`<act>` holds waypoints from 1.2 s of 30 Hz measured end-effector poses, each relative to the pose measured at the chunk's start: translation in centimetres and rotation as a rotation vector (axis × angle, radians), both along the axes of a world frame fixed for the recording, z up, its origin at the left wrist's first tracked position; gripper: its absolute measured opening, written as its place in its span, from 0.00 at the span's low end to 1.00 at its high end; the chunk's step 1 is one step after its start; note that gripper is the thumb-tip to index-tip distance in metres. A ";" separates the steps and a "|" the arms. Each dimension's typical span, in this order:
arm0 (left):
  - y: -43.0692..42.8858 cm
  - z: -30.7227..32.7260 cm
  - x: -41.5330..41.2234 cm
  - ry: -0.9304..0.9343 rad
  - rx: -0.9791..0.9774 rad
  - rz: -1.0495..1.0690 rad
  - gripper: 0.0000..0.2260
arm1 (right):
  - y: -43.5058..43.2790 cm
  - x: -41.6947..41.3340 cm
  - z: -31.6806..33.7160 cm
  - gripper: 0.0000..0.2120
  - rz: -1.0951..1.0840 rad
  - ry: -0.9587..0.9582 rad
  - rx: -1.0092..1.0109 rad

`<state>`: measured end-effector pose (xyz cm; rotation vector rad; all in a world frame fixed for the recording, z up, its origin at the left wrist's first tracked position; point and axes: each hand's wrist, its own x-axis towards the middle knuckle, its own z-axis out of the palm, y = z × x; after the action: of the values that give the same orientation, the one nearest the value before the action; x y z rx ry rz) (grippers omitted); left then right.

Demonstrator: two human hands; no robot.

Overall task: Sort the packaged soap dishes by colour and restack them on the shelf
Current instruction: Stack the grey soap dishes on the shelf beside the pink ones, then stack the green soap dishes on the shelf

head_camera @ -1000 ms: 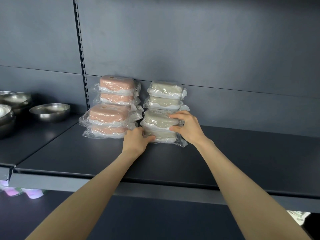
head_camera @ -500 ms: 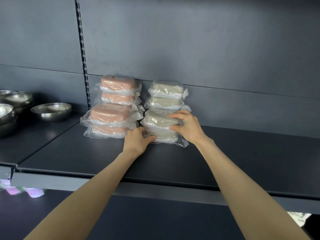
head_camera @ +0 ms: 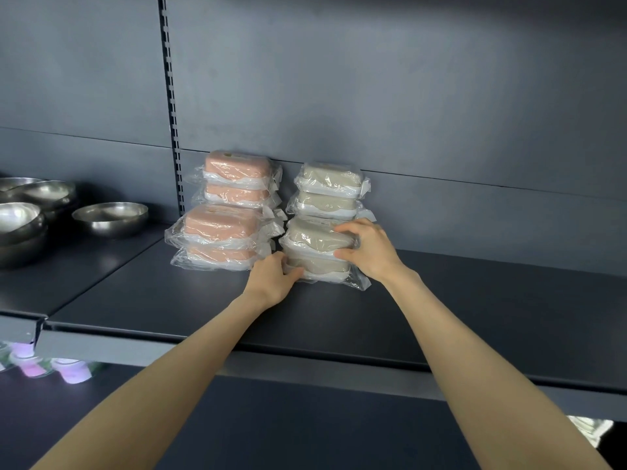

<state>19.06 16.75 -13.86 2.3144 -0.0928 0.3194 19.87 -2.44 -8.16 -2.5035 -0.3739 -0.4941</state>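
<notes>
Two stacks of packaged soap dishes stand on the dark shelf (head_camera: 475,300) against the back wall. The pink stack (head_camera: 230,212) is on the left, the grey-green stack (head_camera: 325,218) on the right, each wrapped in clear plastic. My left hand (head_camera: 271,279) grips the lower left corner of the grey-green stack, thumb on the bottom pack (head_camera: 322,266). My right hand (head_camera: 369,249) wraps the right end of the second pack from the bottom (head_camera: 312,237), fingers on top, thumb below.
Several steel bowls (head_camera: 110,218) sit on the neighbouring shelf to the left. A slotted upright (head_camera: 169,106) runs up the back wall. Pale pink items (head_camera: 71,373) show on the level below at the lower left.
Both hands stay on the grey-green stack. The left hand has shifted slightly; the view has drifted a little.
</notes>
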 end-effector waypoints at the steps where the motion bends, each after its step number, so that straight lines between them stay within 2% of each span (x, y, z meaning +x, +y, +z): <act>1: 0.0 0.0 -0.3 0.011 -0.007 -0.007 0.12 | 0.0 -0.1 0.2 0.23 0.000 0.006 -0.008; 8: 0.4 0.8 -3.0 0.020 -0.003 -0.055 0.11 | 0.3 -1.6 1.2 0.25 -0.016 0.070 -0.016; 11: 0.9 2.1 -4.7 0.033 0.037 -0.081 0.21 | 0.3 -3.4 2.2 0.26 -0.032 0.048 -0.022; 13: 1.2 3.6 -6.2 0.024 0.070 -0.094 0.25 | 0.2 -5.2 3.1 0.26 -0.046 0.016 -0.036; 25: -1.1 12.8 -20.8 -0.497 0.386 -0.114 0.23 | -2.4 -22.8 8.4 0.23 -0.238 -0.290 -0.173; 31: -4.9 13.0 -29.8 -0.703 0.485 -0.163 0.23 | -6.5 -33.2 8.2 0.23 -0.289 -0.387 -0.191; 36: -10.5 10.7 -38.6 -0.736 0.515 -0.231 0.23 | -12.6 -43.0 5.6 0.23 -0.332 -0.397 -0.183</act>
<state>-19.54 6.24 -3.17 2.5157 -0.8864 1.1170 -23.17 -15.04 -2.59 -2.6497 -0.1522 -1.1447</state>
